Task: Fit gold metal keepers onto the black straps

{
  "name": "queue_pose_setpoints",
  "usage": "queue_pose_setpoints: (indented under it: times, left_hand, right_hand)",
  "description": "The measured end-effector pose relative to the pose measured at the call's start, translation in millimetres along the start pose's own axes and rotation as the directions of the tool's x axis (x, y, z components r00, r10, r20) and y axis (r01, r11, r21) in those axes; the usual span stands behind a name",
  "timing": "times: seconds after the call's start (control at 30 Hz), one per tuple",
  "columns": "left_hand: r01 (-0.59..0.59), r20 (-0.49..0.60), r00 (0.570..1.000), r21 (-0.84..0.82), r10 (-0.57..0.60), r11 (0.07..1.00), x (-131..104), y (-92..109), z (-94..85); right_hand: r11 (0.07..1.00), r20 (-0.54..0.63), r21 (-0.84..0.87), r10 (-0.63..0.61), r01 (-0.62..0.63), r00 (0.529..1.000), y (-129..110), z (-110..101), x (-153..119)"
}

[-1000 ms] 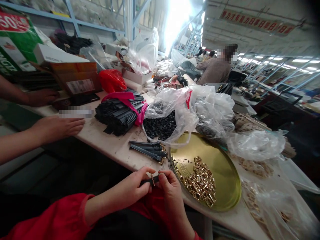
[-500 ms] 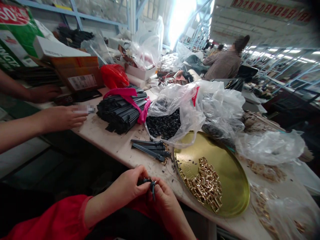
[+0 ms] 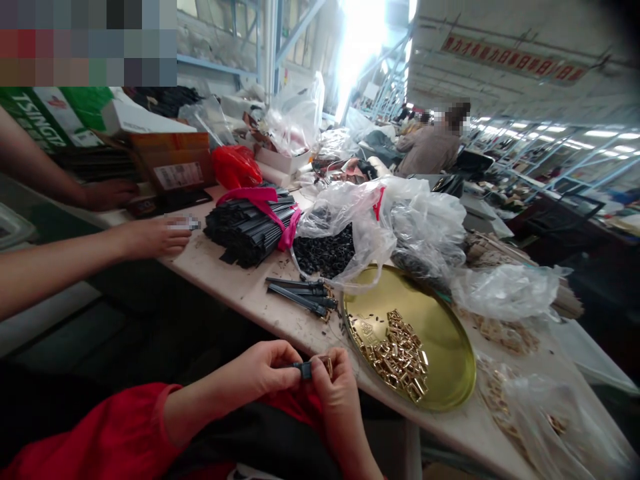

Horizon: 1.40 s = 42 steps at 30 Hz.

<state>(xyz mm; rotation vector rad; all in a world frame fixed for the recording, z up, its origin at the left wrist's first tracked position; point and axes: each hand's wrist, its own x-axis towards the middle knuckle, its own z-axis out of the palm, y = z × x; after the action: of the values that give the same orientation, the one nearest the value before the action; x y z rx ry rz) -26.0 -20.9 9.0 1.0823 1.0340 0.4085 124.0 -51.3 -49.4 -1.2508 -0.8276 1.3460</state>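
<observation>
One black strap (image 3: 303,371) in head view, held btwn L hand (image 3: 265,368) and R hand (image 3: 337,387), just off the near edge of the table (image 3: 225,293). Strap's long axis runs side to side, roughly level, in line w/ both thumbs; L end goes into the L palm, hidden. Dark keeper loop (image 3: 305,371) on it sits right btwn the two thumb tips, v. near both; can't tell if either touches it. Gold buckle (image 3: 329,365) is on the R side, so R hand is nearer that end, L hand nearer the tail

L fingers: thumb + index pressed together on the strap, rest curled under. R fingers: thumb + index pinching the strap's buckle end, buckle showing btwn them; other R fingers mostly hidden. L forearm comes in low from the left, wrist approx straight, back of hand up; R forearm rises from lower right, steeper, thumb side toward the camera

About: gold tray (image 3: 453,373) on R hand's side w/ loose gold buckles (image 3: 400,357); buckled straps (image 3: 300,297) on the table beyond the hands; farther back, bag of black loops (image 3: 325,252) beside tied strap bundle (image 3: 247,233). Co-worker's hand (image 3: 150,239) rests at the table edge, far left, well apart
</observation>
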Motion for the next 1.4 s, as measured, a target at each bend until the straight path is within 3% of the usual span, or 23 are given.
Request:
queue_pose_setpoints:
  times: [0.07, 0.13, 0.23, 0.4, 0.67, 0.8, 0.9, 1.03, 1.23, 1.33, 1.4]
  left_hand:
    - [0.014, 0.002, 1.000, -0.058, -0.014, 0.998, -5, 0, 1.2]
    - [0.013, 0.016, 1.000, -0.088, -0.012, 0.996, -8, -1, 1.2]
    - [0.014, 0.065, 0.998, -0.084, -0.009, 0.996, -10, -7, 1.1]
    - [0.041, 0.103, 0.994, -0.027, -0.038, 0.999, -10, -19, 4.0]
    - [0.113, 0.113, 0.988, -0.043, -0.108, 0.993, -9, -32, 4.1]
    - [0.075, 0.099, 0.992, 0.004, -0.075, 0.997, -4, -28, -1.0]
    - [0.077, 0.179, 0.978, 0.189, -0.111, 0.979, 0, -20, -10.1]
    - [0.063, 0.171, 0.976, 0.376, -0.136, 0.925, 6, -16, -17.0]
    - [0.011, 0.132, 0.989, 0.389, -0.067, 0.921, 20, -21, -15.9]
    - [0.013, 0.158, 0.984, 0.384, -0.080, 0.923, 29, -8, -24.6]
    - [-0.073, 0.131, 0.991, 0.494, 0.009, 0.866, 42, 7, -33.4]
  right_hand:
    - [0.985, -0.010, -0.153, -0.085, 0.083, 0.996, -3, -2, -2]
    - [0.936, 0.072, -0.314, -0.140, 0.156, 0.987, -8, -6, -7]
    - [0.866, 0.202, -0.459, -0.114, 0.197, 0.973, -15, -11, -16]
    - [0.774, 0.313, -0.584, -0.063, 0.245, 0.948, -17, -14, -28]
    - [0.649, 0.521, -0.609, -0.105, 0.456, 0.847, -19, -19, -26]
    - [0.753, 0.461, -0.563, -0.057, 0.341, 0.886, -13, -22, -22]
    - [0.812, 0.385, -0.518, -0.061, 0.270, 0.921, -8, -24, -16]
    - [0.774, 0.370, -0.567, -0.064, 0.281, 0.927, -5, -25, -9]
    - [0.689, 0.422, -0.625, -0.096, 0.366, 0.901, -1, -17, 0]
    - [0.708, 0.389, -0.603, -0.141, 0.367, 0.910, -2, -11, 20]
    - [0.724, 0.328, -0.594, -0.181, 0.352, 0.927, -7, -8, 41]
